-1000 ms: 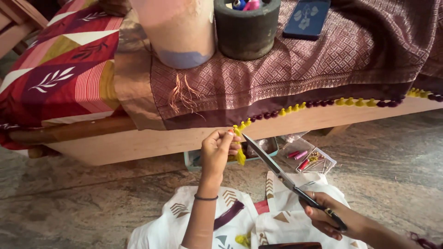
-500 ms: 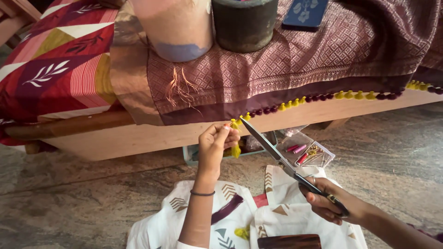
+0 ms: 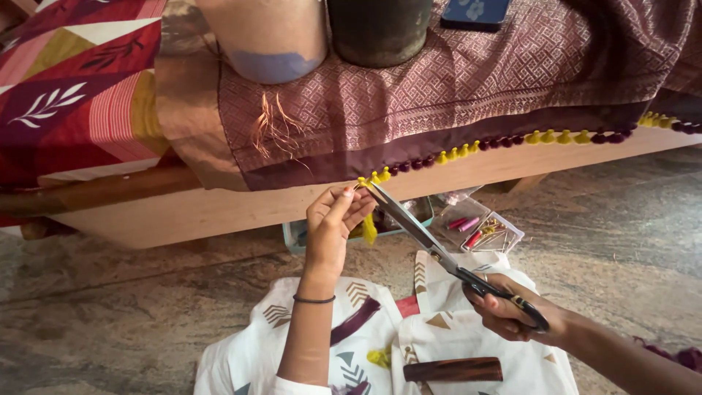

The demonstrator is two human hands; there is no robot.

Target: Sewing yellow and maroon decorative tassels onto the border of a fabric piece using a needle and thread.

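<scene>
A maroon patterned cloth [image 3: 468,95] hangs over a low wooden bench, its lower hem edged with small yellow and maroon tassels [image 3: 468,150]. My left hand [image 3: 333,227] pinches a yellow tassel thread [image 3: 369,228] at the hem's left end. My right hand [image 3: 512,311] grips the black handles of long steel scissors [image 3: 431,245]. Their blades point up and left, with the tips right at the pinched tassel beside my left fingers.
On the bench stand a tan pot [image 3: 267,33] and a dark pot [image 3: 380,29], with a blue phone [image 3: 475,13] behind. A clear box of thread spools [image 3: 482,230] sits on the stone floor. A wooden block [image 3: 453,369] lies on my white printed lap cloth.
The scissor tips have come up closer to the tassel held in my left hand. The view has shifted slightly, with both hands staying in the same grip.
</scene>
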